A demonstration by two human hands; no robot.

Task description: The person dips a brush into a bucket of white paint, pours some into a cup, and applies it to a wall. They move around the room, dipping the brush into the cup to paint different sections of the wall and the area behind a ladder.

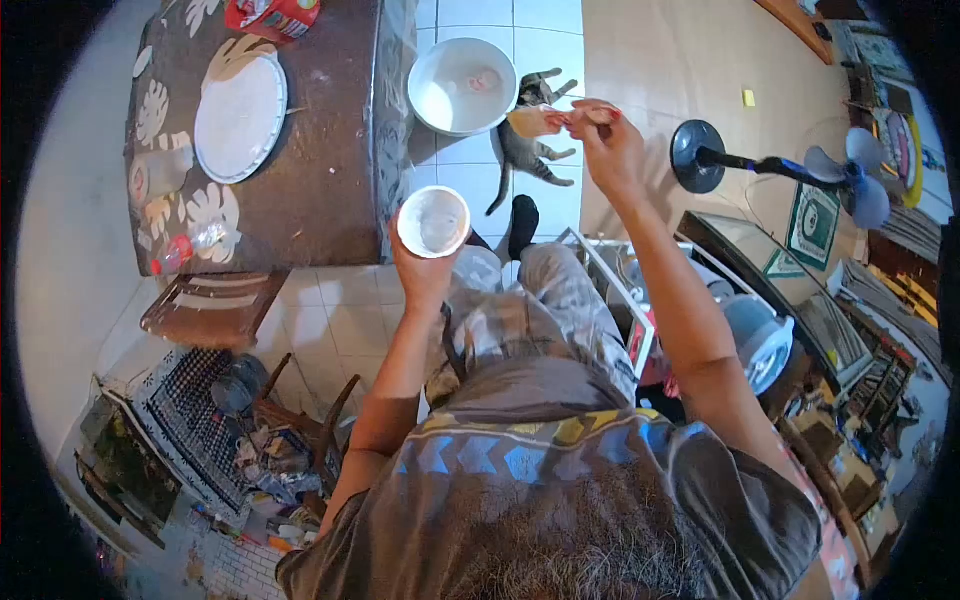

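Cup (434, 222), white and round-mouthed, sits in the left hand (424, 278), fingers wrapped round its wall, near the corner of the dark table (325, 150); pale residue shows inside. Right hand (612, 150) is raised ahead, fingertips pinched together on one end of a pale, orange-tinted piece (530, 123), reddish near the grip; its identity cannot be made out. The piece hangs in front of the striped cat (519, 152), just beside the white bowl (436, 112) in this view; whether it touches either cannot be told. Bowl holds a small pinkish lump (484, 80). Handling, by judgement: the cup looks light and thin-walled, likely to dent under a hard squeeze, so a loose wrap below the rim, mouth kept up, suits it. The piece looks light, soft and perhaps moist; it may slip or tear, so a gentle pinch at the thicker end seems best. White plate (240, 122) lies on the table; standing fan (762, 168) is off to the right.
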